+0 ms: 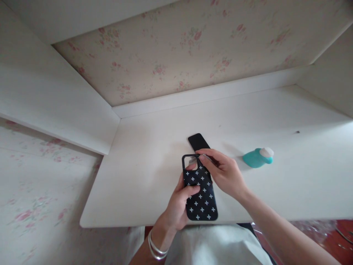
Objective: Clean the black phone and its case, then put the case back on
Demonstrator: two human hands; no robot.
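A black phone case (202, 198) with small white crosses lies face down near the front edge of the white desk (154, 147). My left hand (179, 204) grips its left side, thumb across the back. My right hand (224, 171) rests over its upper right edge, fingertips by the camera cut-out. A black phone (198, 141) lies flat just beyond the case, partly under my right fingers.
A teal bottle with a white cap (257, 157) lies on its side to the right of my hands. White side panels and a low back ledge (209, 92) enclose the desk, with floral wallpaper behind. Silver bangles (156, 248) circle my left wrist.
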